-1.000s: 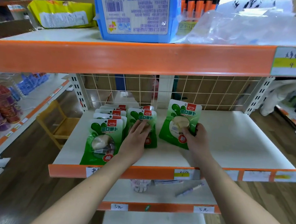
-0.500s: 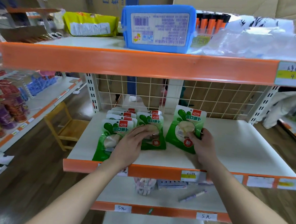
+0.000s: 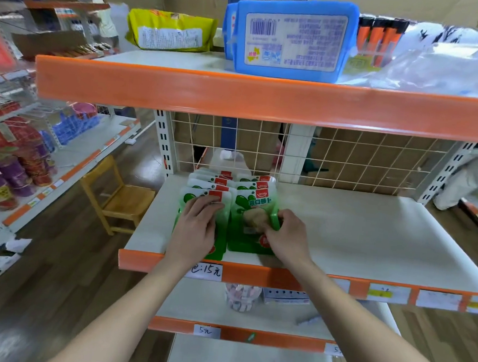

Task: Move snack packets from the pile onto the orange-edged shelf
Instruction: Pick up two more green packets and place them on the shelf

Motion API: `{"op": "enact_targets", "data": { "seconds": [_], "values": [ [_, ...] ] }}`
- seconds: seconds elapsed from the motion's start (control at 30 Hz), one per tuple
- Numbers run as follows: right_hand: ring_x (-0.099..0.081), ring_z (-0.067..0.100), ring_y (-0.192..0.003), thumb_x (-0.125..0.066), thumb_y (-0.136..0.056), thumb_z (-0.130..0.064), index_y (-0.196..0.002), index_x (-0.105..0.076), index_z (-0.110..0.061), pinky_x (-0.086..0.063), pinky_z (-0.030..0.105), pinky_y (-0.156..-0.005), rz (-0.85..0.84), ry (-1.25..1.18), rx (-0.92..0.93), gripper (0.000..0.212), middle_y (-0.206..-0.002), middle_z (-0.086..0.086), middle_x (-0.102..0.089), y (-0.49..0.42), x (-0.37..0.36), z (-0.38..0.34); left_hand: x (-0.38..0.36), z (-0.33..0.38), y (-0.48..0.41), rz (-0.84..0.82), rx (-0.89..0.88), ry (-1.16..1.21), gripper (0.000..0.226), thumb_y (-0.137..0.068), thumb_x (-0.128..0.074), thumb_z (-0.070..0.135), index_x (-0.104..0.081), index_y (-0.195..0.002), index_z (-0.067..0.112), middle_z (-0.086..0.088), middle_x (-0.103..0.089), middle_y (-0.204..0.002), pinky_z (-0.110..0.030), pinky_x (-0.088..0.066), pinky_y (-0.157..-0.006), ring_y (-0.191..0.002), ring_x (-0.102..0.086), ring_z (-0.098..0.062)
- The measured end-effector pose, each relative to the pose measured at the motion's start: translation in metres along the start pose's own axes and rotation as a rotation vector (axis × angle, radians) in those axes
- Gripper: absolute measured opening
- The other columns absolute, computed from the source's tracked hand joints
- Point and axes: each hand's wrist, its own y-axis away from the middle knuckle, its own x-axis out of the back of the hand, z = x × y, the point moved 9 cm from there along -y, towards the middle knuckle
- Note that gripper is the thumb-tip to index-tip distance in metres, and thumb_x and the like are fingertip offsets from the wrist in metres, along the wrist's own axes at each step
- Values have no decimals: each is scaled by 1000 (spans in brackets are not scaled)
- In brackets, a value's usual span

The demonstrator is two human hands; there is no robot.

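Observation:
Green and white snack packets lie in two overlapping rows on the left part of the white orange-edged shelf (image 3: 369, 246). My left hand (image 3: 197, 229) rests flat on the front packet of the left row (image 3: 202, 198). My right hand (image 3: 286, 236) grips the right edge of a green packet (image 3: 251, 210) lying at the front of the right row, thumb on its face. More packets (image 3: 232, 180) are stacked behind both, toward the wire grid back.
An orange-fronted upper shelf (image 3: 266, 98) overhangs, carrying a blue box (image 3: 293, 40) and a yellow bag (image 3: 169, 31). A wire grid (image 3: 346, 160) closes the back. The lower shelf holds a small jar (image 3: 241, 297) and a pen (image 3: 308, 320). A wooden chair (image 3: 123, 198) stands to the left.
My right hand slid its packet left from a separate spot onto the front of the right row. My left hand shifted from the right row to the left row. The camera view rose.

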Motion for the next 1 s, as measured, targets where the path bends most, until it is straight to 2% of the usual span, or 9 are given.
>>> {"op": "enact_targets", "data": {
  "seconds": [0.03,0.1,0.17,0.23,0.3,0.53,0.73,0.87,1.0],
  "values": [
    [-56,22,-103,-71,-87,-42,-116,-56,-12,-46,25,-77,22,75,10,44,-110,5,-60,0,0,1,0,-1,0,5,10,6,40,-94,-38,20,-67,-120,9,-4,-59,-130,-38,-42,-107,-124,-49,-24],
    [-44,29,-121,-71,-85,-45,-136,-44,-14,-41,37,-96,52,167,45,66,-130,9,-52,0,2,1,1,-3,0,16,31,22,39,-94,-38,20,-67,-120,9,-4,-59,-129,-34,-40,-108,-124,-49,-24],
    [-33,31,-133,-74,-82,-47,-146,-34,-21,-36,42,-106,21,180,118,80,-145,9,-41,-1,1,-5,2,-3,0,18,44,27,39,-95,-38,20,-67,-119,8,-5,-59,-128,-33,-39,-108,-125,-48,-24],
    [-27,32,-140,-76,-80,-49,-150,-32,-28,-33,45,-111,-78,181,158,86,-154,5,-32,-4,-7,-8,1,-4,0,13,49,29,40,-95,-38,21,-66,-119,8,-5,-58,-129,-34,-39,-108,-126,-48,-25],
    [-31,30,-139,-77,-80,-50,-149,-37,-29,-33,44,-112,-124,169,166,82,-154,2,-36,-9,-11,-8,0,-4,0,2,54,28,41,-95,-37,23,-66,-121,9,-4,-57,-130,-35,-39,-108,-127,-47,-25],
    [-35,29,-135,-78,-80,-46,-148,-42,-23,-34,40,-109,-70,128,124,81,-147,6,-46,-13,-10,-7,-1,-4,0,-13,59,19,41,-95,-37,24,-65,-122,10,-3,-55,-132,-35,-38,-110,-129,-46,-24],
    [-37,29,-133,-76,-81,-53,-147,-42,-23,-37,40,-106,-15,107,114,80,-143,6,-50,-12,-9,-9,-1,-4,1,-24,63,-6,41,-95,-37,25,-65,-122,10,-3,-54,-133,-26,-32,-110,-129,-45,-23],
    [-36,30,-132,-69,-80,-64,-148,-42,-24,-38,41,-105,-17,157,149,83,-145,4,-50,-8,-9,-11,-1,-5,1,-24,66,-14,32,-94,-50,11,-65,-122,9,-3,-54,-133,-25,-30,-111,-129,-44,-23],
    [-33,29,-135,-69,-81,-63,-150,-40,-23,-36,40,-107,-42,148,145,85,-148,4,-47,-7,-10,-10,-2,-5,1,-21,48,-27,31,-92,-57,2,-65,-122,8,-4,-54,-133,-23,-28,-112,-128,-45,-23]
  ]
}}
